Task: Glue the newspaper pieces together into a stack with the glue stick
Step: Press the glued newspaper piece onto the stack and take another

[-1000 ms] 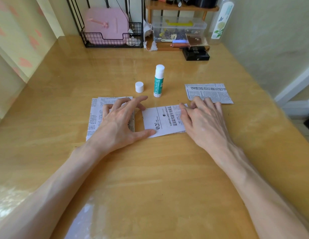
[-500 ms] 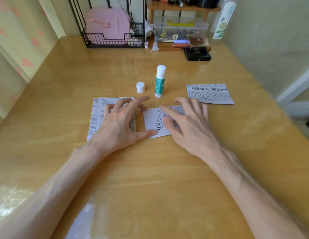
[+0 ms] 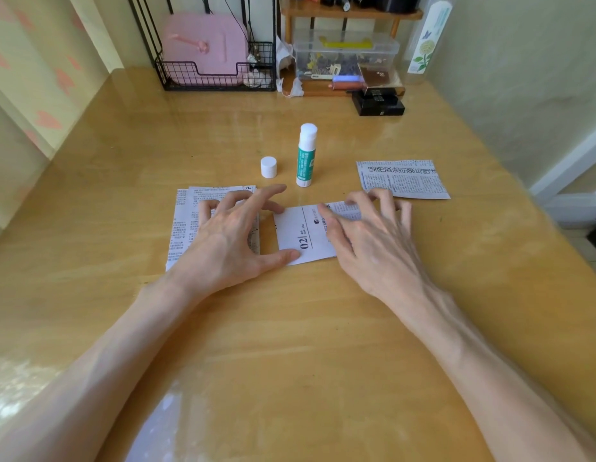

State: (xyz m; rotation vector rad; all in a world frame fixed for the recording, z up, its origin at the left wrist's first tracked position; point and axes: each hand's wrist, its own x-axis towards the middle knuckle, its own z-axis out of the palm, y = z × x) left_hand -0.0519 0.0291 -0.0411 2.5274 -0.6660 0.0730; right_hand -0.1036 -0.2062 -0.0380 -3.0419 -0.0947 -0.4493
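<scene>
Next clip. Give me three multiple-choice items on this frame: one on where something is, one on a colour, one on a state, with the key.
1. Where is the white cap relative to the glue stick?
A. Fitted on top of it.
B. On the table, just left of it.
C. On the floor.

2. What colour is the glue stick's label?
A. Red.
B. Black.
C. Green.

3. How is the glue stick placed?
A. Upright on the table.
B. Lying on its side.
C. Leaning against a wall.

Key: 1 B, the cap stands by itself on the wood beside the stick. 2 C, a green band wraps the stick's body. 3 A, the stick stands on its base with nothing propping it.
</scene>
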